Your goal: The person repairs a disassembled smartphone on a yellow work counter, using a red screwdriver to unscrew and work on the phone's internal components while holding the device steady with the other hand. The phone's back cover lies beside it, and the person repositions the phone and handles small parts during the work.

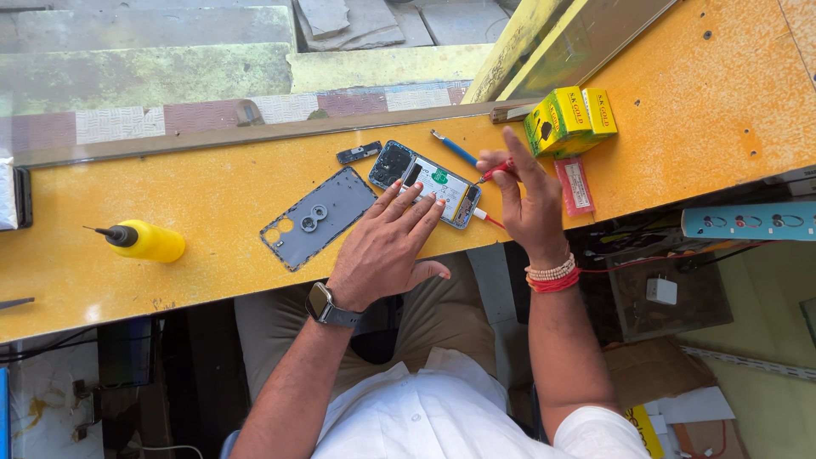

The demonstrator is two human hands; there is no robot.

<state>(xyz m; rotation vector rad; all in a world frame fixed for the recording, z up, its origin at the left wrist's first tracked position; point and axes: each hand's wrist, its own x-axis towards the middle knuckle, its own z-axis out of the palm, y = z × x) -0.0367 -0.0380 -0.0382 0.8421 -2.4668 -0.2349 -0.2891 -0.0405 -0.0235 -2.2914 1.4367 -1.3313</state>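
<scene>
Opened phone (429, 184) on scuffed orange workbench (212, 255), stone steps (144, 51) beyond.

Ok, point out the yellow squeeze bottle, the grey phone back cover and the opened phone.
Yellow squeeze bottle (153, 242), head view, middle of its body.
Grey phone back cover (327, 214), head view, flat middle panel.
Opened phone (442, 183), head view, exposed inner board.

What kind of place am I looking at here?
Likely a small phone repair stall: an opened phone on an orange counter, its removed back cover beside it, and a yellow squeeze bottle.
</scene>
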